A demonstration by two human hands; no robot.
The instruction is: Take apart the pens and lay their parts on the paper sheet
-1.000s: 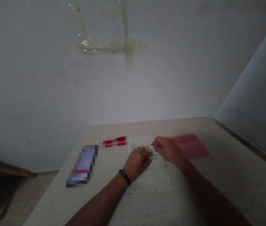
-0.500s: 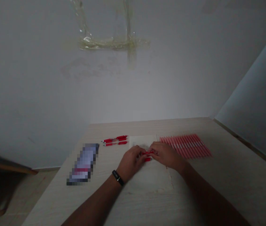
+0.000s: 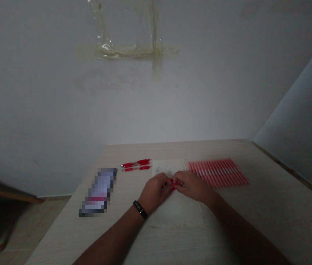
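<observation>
My left hand (image 3: 156, 192) and my right hand (image 3: 193, 185) meet over a pale sheet (image 3: 178, 215) on the table. Fingertips of both are pinched on a red pen (image 3: 174, 185); only short red bits show between them, so I cannot tell whether it is whole or in parts. Just beyond my left hand lie several red pens (image 3: 136, 164) with clear middles and silvery tips, pointing left. Beside my right hand, several slim light-red sticks (image 3: 219, 172) with pale middle bands lie in a neat slanted row.
On the left of the wooden table (image 3: 133, 150) lies a phone-like slab (image 3: 100, 191), blurred into blocks. A wall (image 3: 178, 110) with strips of yellowed tape (image 3: 129, 53) rises behind. Dark furniture with a wooden edge (image 3: 12, 195) stands at the lower left.
Both hands have come slightly lower and closer together, with the right hand's fingers nearer the left's. Less red shows between them. The view has shifted slightly.
</observation>
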